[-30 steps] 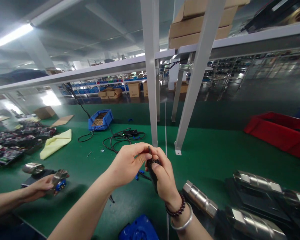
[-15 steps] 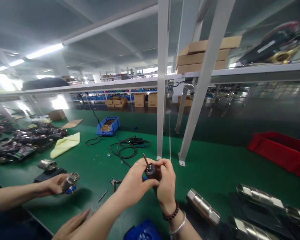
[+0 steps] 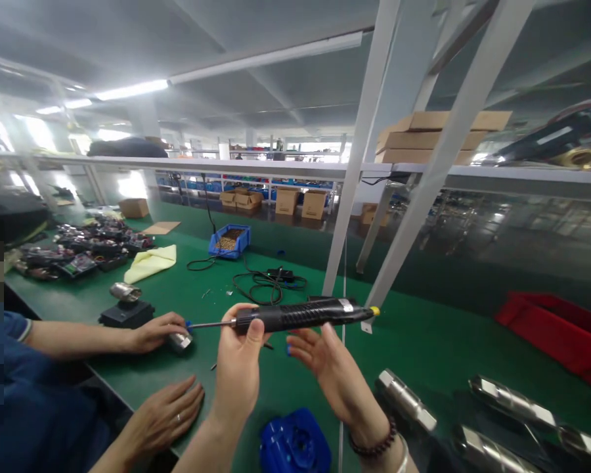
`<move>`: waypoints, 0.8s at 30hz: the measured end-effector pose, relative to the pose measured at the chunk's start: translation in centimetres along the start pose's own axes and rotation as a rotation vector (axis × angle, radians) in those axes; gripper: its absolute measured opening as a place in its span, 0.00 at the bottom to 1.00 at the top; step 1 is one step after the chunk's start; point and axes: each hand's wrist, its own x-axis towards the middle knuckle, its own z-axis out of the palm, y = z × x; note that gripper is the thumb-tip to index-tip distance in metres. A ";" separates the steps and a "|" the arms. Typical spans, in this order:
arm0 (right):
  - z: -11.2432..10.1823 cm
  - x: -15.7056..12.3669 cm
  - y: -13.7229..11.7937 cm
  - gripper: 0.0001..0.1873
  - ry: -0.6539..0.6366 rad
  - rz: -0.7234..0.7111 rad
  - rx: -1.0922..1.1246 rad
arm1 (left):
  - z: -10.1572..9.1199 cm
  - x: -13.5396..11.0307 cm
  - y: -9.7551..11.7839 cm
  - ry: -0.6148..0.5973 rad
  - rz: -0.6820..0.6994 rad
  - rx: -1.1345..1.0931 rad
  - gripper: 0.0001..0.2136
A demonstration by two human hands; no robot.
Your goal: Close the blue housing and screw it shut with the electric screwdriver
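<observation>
A: Gripping what, at the left hand [image 3: 241,361]?

B: Closed round the front end of a black power driver [image 3: 295,317], with thumb pressed on top.

A: And at the right hand [image 3: 332,368]?

B: Spread, gripping nothing, just below the driver's rear half. Unclear whether touching.

A: Pointing where?

B: Held roughly level. Reaching leftward from the left fingers along the bit [image 3: 209,324], to overlap in view with a co-worker's hand [image 3: 162,332] and metal fitting [image 3: 181,340]. Unclear whether in contact. Ending past the right fingers in a yellow tip [image 3: 375,311].

A: Logged as which step?

B: Judged as handling the driver, not driving with it.

A: Calling for what next?

B: By judgement, would call for closing the right fingers on the driver before easing the left, and for keeping clear of the neighbouring fingers.

A: Farther out?

B: Below the fingers, between the wrists: blue housing [image 3: 295,443]. To the right of the right fingers: metal cylinder [image 3: 408,399]. Beyond the left fingertips: small black box [image 3: 282,274], then blue bin [image 3: 244,240].
</observation>
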 end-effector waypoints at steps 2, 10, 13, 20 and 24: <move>1.2 0.3 -0.5 0.27 0.029 -0.056 0.209 | 0.1 -1.9 -0.6 -0.015 0.020 0.043 0.21; 0.7 -0.6 -5.3 0.25 -0.002 -0.259 0.272 | -4.9 -5.1 -2.9 -0.596 0.192 0.729 0.15; -0.2 -1.8 -6.3 0.27 -0.047 -0.236 0.021 | -7.4 -7.1 -4.7 -0.591 0.025 0.864 0.20; 0.9 -3.4 -6.4 0.27 0.032 -0.226 -0.180 | -8.3 -11.1 -7.8 -0.681 -0.001 0.856 0.40; 2.5 -3.9 -5.9 0.24 0.070 -0.414 -0.222 | -8.6 -11.7 -8.4 -0.610 0.091 0.820 0.47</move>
